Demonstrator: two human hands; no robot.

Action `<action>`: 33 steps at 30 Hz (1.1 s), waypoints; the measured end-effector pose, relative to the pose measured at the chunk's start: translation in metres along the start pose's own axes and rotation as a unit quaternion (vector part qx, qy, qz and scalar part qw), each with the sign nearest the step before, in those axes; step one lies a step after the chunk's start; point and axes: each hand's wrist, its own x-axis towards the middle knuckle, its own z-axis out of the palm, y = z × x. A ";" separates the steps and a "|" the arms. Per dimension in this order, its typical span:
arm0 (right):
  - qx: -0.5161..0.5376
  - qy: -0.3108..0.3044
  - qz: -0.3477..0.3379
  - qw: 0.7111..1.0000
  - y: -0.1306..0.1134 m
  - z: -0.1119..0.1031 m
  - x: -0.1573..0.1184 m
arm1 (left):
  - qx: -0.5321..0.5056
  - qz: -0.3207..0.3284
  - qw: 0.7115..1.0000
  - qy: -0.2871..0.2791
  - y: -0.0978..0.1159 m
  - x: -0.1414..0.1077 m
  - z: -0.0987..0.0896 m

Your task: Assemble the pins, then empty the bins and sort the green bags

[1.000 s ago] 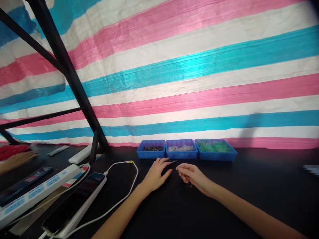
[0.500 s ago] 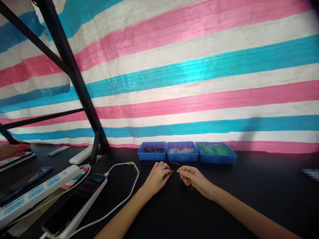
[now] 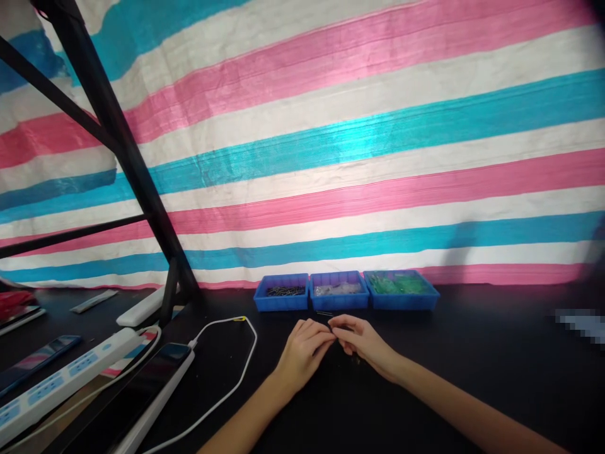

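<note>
My left hand (image 3: 305, 353) and my right hand (image 3: 363, 343) meet at the fingertips over the black table (image 3: 293, 422). Both are pinched closed, and whatever lies between the fingers is too small and hidden to name. Just beyond them a few thin dark pins or screws (image 3: 324, 313) lie on the table. Behind stand three blue bins in a row: the left bin (image 3: 282, 304) holds dark screw-like pieces (image 3: 286, 291), the middle bin (image 3: 339, 302) clear plastic pieces (image 3: 337, 289), the right bin (image 3: 401, 303) green pieces (image 3: 397, 283). Small brassy bits (image 3: 356, 360) show under my right hand.
At the left lie a phone (image 3: 137, 391) with a white cable (image 3: 246, 372), a white power strip (image 3: 66, 378) and another phone (image 3: 40, 362). A black metal frame (image 3: 127, 164) rises there. Striped sheeting (image 3: 331, 189) hangs behind the table.
My two hands, apart at the fingertips before, have come together and now touch. The view has shifted slightly to the right.
</note>
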 end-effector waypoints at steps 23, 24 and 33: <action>0.010 -0.002 0.047 0.999 -0.001 -0.001 0.002 | -0.069 -0.080 0.992 0.074 0.000 0.005 -0.001; 0.015 -0.003 0.042 0.999 -0.001 -0.001 0.002 | -0.073 -0.076 0.992 0.073 0.001 0.005 -0.001; -0.021 -0.025 0.023 0.999 -0.002 -0.002 0.000 | -0.105 -0.104 0.982 0.116 0.003 0.003 -0.003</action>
